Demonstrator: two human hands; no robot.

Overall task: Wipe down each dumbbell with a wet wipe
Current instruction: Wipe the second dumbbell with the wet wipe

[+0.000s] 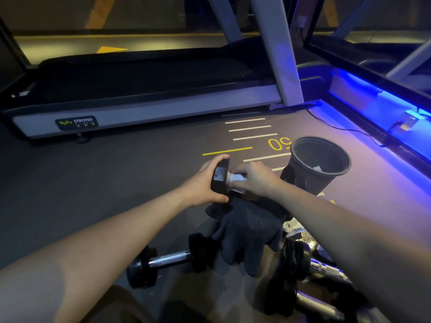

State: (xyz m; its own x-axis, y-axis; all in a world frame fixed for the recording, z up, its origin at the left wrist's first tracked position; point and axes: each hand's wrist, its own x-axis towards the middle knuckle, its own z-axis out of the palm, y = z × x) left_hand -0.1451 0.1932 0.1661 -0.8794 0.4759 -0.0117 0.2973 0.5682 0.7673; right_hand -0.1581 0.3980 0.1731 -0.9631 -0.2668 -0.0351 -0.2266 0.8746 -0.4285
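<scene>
Dumbbell in left hand; right hand wraps wipe round handle.

a treadmill stands beyond a black bin and a dark cloth on the floor.

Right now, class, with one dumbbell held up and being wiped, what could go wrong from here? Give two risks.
1. The left hand alone grips one end of the held dumbbell while the right hand rubs the wet wipe on its handle; it could slip and drop.
2. Another dumbbell lies on the floor close below; a fall might strike it.
</scene>
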